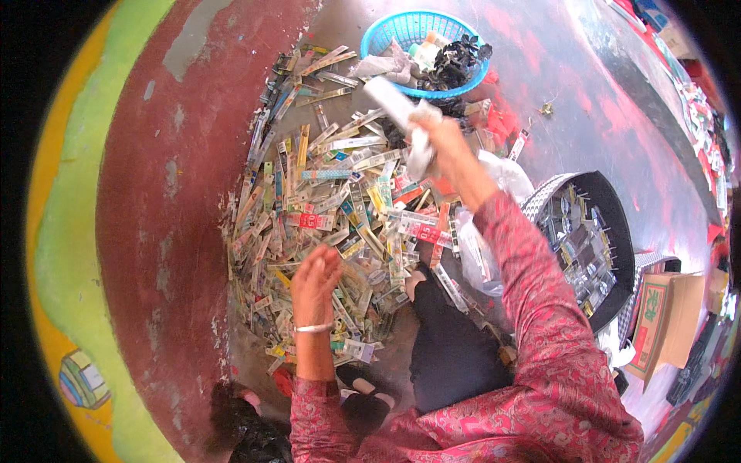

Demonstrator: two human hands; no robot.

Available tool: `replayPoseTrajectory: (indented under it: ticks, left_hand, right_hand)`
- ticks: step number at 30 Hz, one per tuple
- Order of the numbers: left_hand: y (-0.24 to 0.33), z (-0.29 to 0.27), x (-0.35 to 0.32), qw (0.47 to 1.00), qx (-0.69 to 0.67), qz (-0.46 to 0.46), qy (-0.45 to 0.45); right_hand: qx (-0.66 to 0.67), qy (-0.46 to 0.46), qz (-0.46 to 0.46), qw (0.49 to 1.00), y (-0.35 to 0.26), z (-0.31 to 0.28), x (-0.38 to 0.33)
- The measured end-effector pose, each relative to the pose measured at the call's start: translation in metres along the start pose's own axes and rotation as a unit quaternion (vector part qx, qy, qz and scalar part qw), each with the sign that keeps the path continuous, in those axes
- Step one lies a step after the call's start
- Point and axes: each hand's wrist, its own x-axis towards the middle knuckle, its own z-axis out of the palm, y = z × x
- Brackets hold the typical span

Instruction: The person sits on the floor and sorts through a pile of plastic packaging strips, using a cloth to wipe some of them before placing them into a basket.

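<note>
My right hand (444,135) reaches far forward, closed around a white object (390,100) smeared by motion; its exact kind cannot be made out. It is held just in front of the blue plastic basket (370,35), which contains crumpled black and pale plastic. My left hand (315,285), with a pale bangle (313,328) at the wrist, hovers over the near part of a heap of slim clear packages (332,185). Its fingers are loosely bent, and nothing shows in them. Many packages carry coloured labels, red, yellow and blue among them.
A worn dark red wall (162,193) borders the heap on the left. At right stands an open black-lined bag (617,239) full of small clear packages, with a cardboard box (668,316) behind it. White plastic bags (502,174) lie beside the heap. My black-clad leg (451,355) is close by.
</note>
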Motion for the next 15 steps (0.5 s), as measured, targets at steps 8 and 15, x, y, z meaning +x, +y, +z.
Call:
replayPoseTrajectory:
  ticks: [8,15]
  left_hand:
    - [-0.046,-0.065,-0.025,0.989,-0.037,-0.088,0.109]
    - [-0.066,-0.086,-0.047,0.988,-0.063,-0.120,0.075]
  right_hand:
    - [-0.210,0.176,0.006,0.962,-0.018,-0.027,0.161]
    - [-0.046,0.140,0.009,0.989,-0.002,-0.045,0.097]
